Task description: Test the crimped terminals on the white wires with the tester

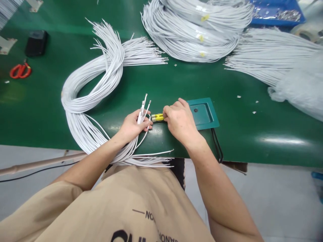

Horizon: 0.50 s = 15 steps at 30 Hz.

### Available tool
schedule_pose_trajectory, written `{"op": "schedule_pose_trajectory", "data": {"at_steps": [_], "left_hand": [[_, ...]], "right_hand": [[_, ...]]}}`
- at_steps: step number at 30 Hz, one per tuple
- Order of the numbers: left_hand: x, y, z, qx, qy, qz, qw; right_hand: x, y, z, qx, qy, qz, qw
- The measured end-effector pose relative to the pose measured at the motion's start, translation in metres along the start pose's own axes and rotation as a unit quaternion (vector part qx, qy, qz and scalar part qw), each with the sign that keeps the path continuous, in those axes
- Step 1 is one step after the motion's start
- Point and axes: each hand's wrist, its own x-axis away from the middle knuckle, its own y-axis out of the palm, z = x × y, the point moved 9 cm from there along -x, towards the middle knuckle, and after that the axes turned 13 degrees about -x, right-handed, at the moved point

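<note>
My left hand [133, 126] is closed around a small bunch of white wires [142, 109] whose metal-tipped ends stick up past my fingers. My right hand [179, 121] is closed on a yellow connector [157, 117], held against one wire end right beside the left fingers. The held wires trail down over the table's near edge and join a large looped bundle of white wires [83, 101] lying to the left on the green table [164, 80].
A teal tray [203, 114] sits just right of my right hand. More white wire bundles [196, 30] lie at the back and back right [272, 57]. Red scissors [20, 71] and a black box [36, 42] sit far left; a blue bin [277, 13] far back right.
</note>
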Motion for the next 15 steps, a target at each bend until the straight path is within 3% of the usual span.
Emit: {"op": "schedule_pose_trajectory", "data": {"at_steps": [5, 9, 12, 15], "left_hand": [[-0.001, 0.002, -0.005, -0.044, -0.002, 0.007, 0.999], [0.001, 0.003, -0.004, -0.012, -0.016, 0.001, 1.000], [0.001, 0.001, -0.004, 0.003, -0.020, -0.011, 1.000], [0.001, -0.009, -0.002, -0.043, 0.007, 0.001, 0.999]], "right_hand": [[0.001, 0.001, 0.004, -0.007, 0.009, 0.014, 1.000], [0.005, -0.013, -0.003, -0.029, 0.022, 0.058, 0.998], [0.013, -0.019, -0.020, -0.065, 0.024, 0.104, 0.992], [0.021, -0.002, -0.051, -0.097, -0.031, 0.085, 0.991]]}}
